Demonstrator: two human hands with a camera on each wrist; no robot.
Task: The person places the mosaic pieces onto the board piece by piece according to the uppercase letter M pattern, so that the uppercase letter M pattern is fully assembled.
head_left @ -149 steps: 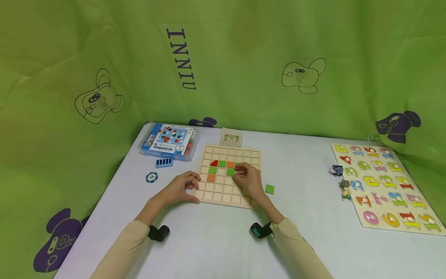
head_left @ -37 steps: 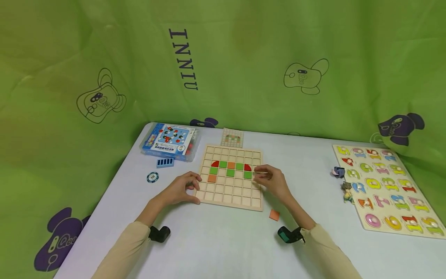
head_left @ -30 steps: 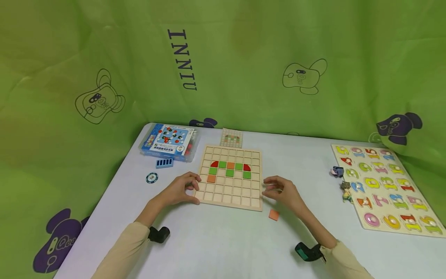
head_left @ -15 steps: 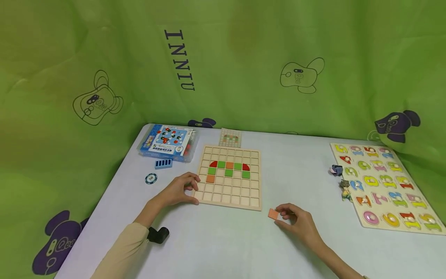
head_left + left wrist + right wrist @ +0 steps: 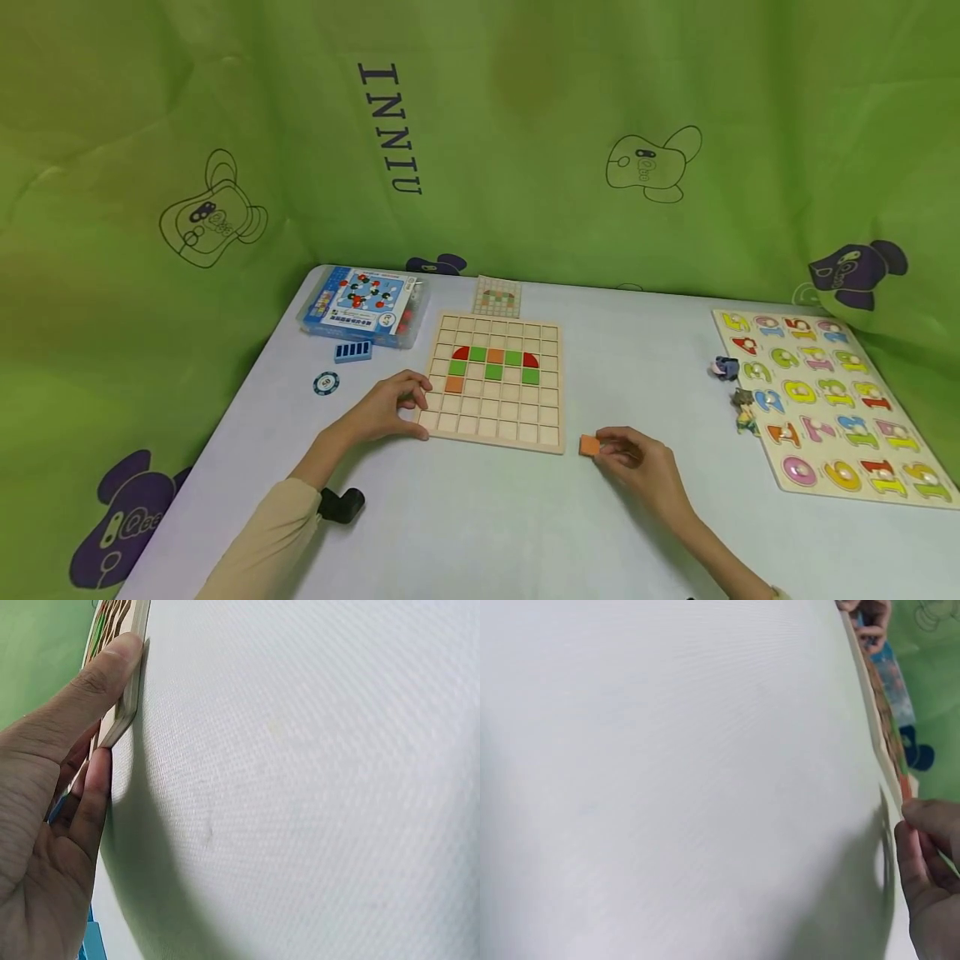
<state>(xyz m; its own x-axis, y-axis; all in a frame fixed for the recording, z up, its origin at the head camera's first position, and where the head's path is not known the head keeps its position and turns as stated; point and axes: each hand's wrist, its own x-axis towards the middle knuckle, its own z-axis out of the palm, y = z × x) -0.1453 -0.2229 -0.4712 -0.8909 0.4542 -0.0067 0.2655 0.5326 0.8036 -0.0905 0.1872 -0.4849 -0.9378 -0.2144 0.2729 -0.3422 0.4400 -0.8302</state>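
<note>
A wooden grid board [image 5: 489,408] lies on the table, with an arch of green squares [image 5: 493,372], orange squares [image 5: 453,384] and red quarter-round pieces [image 5: 531,361] set in its cells. My left hand [image 5: 390,406] holds the board's near left corner. In the left wrist view the left hand's [image 5: 56,772] thumb lies on the front edge and fingers bend at the side. Right of the board, my right hand [image 5: 647,468] pinches an orange square tile [image 5: 589,446] between thumb and fingers. The tile appears lifted in the right wrist view, over the right hand [image 5: 934,862].
Behind the board lies a pattern card [image 5: 497,297]. To the left are a boxed molecule model set [image 5: 365,305], a blue slotted block [image 5: 353,352] and a round chip [image 5: 326,383]. Two figurines [image 5: 725,368] and a number puzzle board [image 5: 825,400] sit at right.
A red quarter-round and more green squares now fill cells on the board's right. The right hand left the board, moved down right and picked up the orange tile. The left hand stayed.
</note>
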